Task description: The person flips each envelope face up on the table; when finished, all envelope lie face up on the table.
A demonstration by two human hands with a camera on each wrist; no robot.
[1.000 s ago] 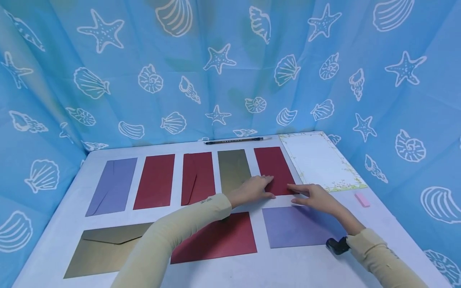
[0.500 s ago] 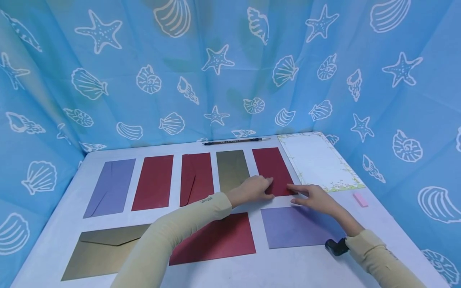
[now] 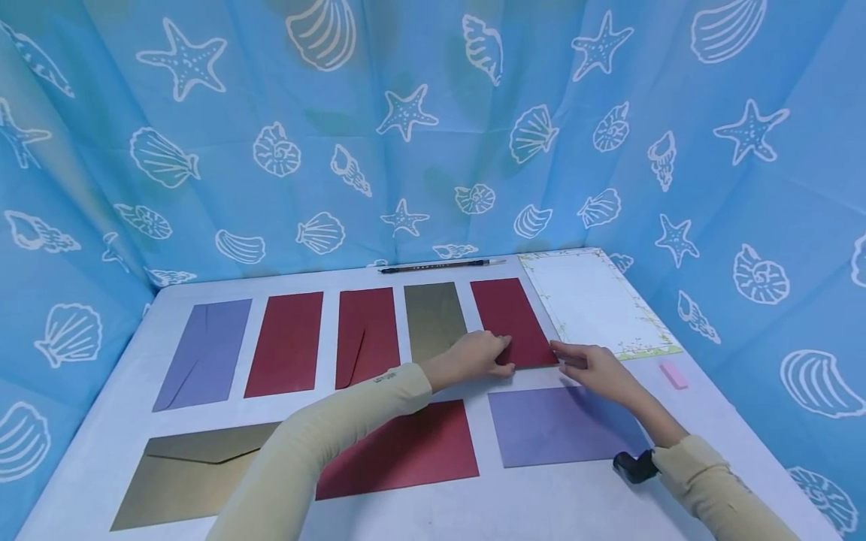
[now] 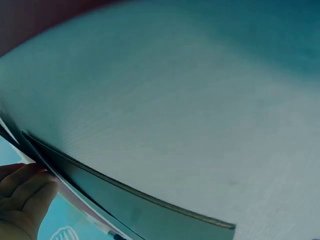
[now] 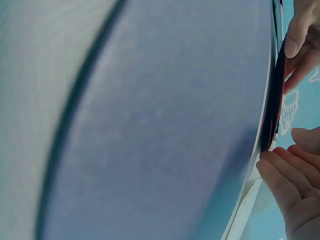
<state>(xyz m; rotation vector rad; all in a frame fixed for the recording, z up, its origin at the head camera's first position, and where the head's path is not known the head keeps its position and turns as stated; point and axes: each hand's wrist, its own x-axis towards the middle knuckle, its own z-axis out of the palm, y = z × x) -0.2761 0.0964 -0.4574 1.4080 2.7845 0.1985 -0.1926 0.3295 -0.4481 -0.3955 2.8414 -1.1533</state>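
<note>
Head view: red envelope (image 3: 510, 319) at the back row's right end on the bench (image 3: 541, 511), near edge pinched by left hand (image 3: 473, 355), corner touched by right hand (image 3: 595, 367), fingers straight; right wrist view: envelope's edge met by fingertips (image 5: 280, 165).

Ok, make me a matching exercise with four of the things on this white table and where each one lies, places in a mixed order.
Things:
1. thin dark brush pen
2. small pink eraser
3. large gold paper envelope
4. white letter paper with a floral border

Places:
A. front left corner of the table
B. back right corner
C. along the back edge, at the curtain
D. right side, just in front of the letter paper

Pairs: 1-C, 2-D, 3-A, 4-B
</note>
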